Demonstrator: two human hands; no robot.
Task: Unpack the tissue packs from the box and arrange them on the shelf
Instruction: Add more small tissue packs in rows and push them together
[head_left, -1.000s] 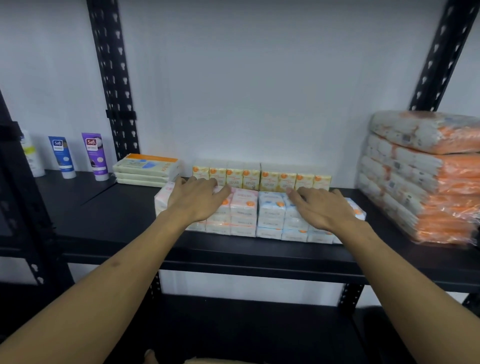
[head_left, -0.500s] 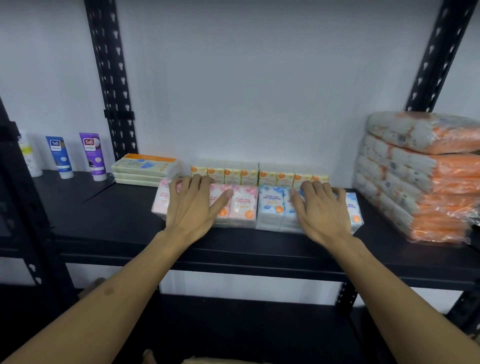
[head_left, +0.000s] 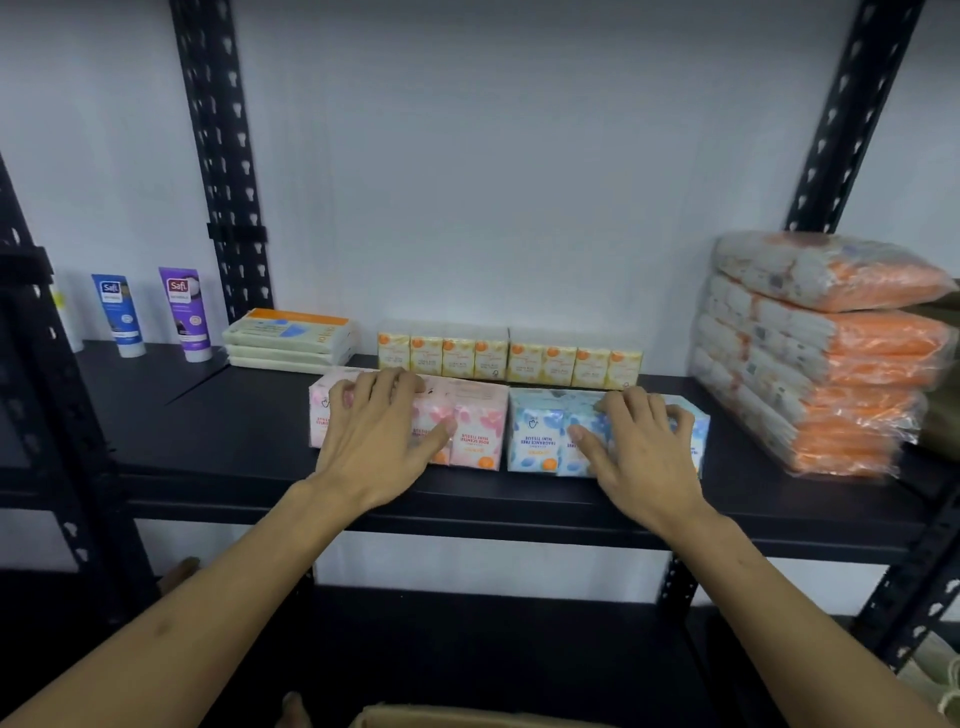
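Nearest, at the bottom edge, only the top flap of the cardboard box (head_left: 467, 717), low and central beneath both forearms. Above that, the front lip of the black shelf (head_left: 208, 447), and on it two hands laid flat with fingers spread and draped, curled round nothing. Left hand (head_left: 379, 436) over the pink tissue packs (head_left: 478, 431), fingertips reaching their back edge; right hand (head_left: 639, 447) likewise over the blue tissue packs (head_left: 535, 436). Pink and blue blocks side by side, touching or nearly so at the middle, forming one row with its long axis running left to right, parallel to the shelf front. Directly behind, just beyond the fingertips, a row of yellow tissue packs (head_left: 509, 358) on the same axis. Probably a straight push away from the body, each hand nearest its own block.
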